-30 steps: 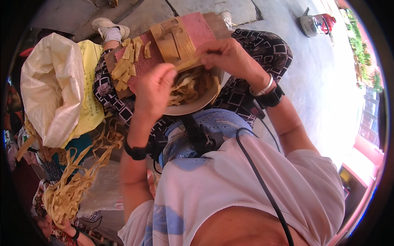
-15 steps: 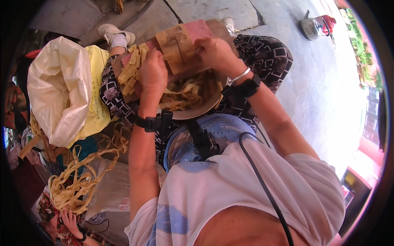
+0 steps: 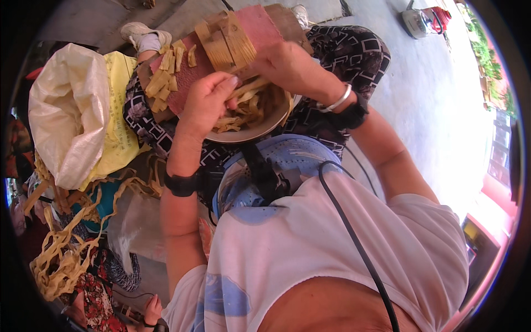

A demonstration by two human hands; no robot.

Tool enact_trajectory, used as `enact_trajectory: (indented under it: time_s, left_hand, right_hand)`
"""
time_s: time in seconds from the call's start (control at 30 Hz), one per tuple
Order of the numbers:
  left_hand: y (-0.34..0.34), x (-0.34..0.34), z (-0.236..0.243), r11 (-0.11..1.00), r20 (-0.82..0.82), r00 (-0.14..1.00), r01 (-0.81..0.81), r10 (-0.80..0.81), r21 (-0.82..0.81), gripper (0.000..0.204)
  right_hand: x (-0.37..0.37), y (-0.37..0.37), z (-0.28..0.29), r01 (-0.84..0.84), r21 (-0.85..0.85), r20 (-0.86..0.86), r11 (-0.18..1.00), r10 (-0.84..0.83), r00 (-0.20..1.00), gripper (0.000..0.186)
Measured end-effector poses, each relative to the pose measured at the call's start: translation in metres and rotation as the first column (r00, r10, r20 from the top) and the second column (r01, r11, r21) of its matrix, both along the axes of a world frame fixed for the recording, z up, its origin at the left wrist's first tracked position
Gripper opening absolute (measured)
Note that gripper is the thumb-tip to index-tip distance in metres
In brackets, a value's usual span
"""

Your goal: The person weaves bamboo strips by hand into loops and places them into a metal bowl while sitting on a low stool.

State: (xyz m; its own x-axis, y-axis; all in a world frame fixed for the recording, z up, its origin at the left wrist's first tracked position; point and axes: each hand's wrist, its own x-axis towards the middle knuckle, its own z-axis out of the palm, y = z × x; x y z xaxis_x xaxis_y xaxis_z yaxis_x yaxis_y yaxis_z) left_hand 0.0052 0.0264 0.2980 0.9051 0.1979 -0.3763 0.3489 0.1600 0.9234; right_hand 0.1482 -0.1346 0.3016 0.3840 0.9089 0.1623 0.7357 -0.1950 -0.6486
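Observation:
My left hand [image 3: 210,102] is closed in a pinch over the left side of a round bowl [image 3: 243,133] of loose tan strips [image 3: 254,105]. My right hand [image 3: 285,69] curls closed just above and right of it, by the near edge of a pink-topped board [image 3: 260,25] across my legs. What either hand's fingertips grip is hidden or too small to name. On the board lie a ridged tan slab [image 3: 224,39] with a split and several short tan pieces [image 3: 160,83].
An open white sack [image 3: 63,110] and a yellow sack [image 3: 116,160] are at my left. Long tan strips [image 3: 61,260] hang below, beside a co-worker's hand [image 3: 152,310] and flowered clothing. A kettle [image 3: 415,23] stands on the concrete floor at back right.
Since half a second ago my hands have come closer together over the bowl. The co-worker's hand has moved rightward away from the tangled strips. The view has shifted slightly.

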Motion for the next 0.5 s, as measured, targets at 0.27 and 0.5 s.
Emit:
enact_trajectory:
  time_s: [0.27,0.5]
  left_hand:
    - [-0.026,-0.004,-0.005,0.869,0.394,0.912,0.102,0.113,-0.484,0.025]
    - [-0.047,0.0,0.003,0.763,0.073,0.977,-0.108,0.2,-0.637,0.017]
  right_hand:
    - [-0.033,-0.01,0.026,0.037,0.232,-0.959,0.972,0.223,0.174,0.025]
    - [-0.028,-0.008,0.017,0.326,0.134,0.023,0.936,-0.331,0.943,0.004]
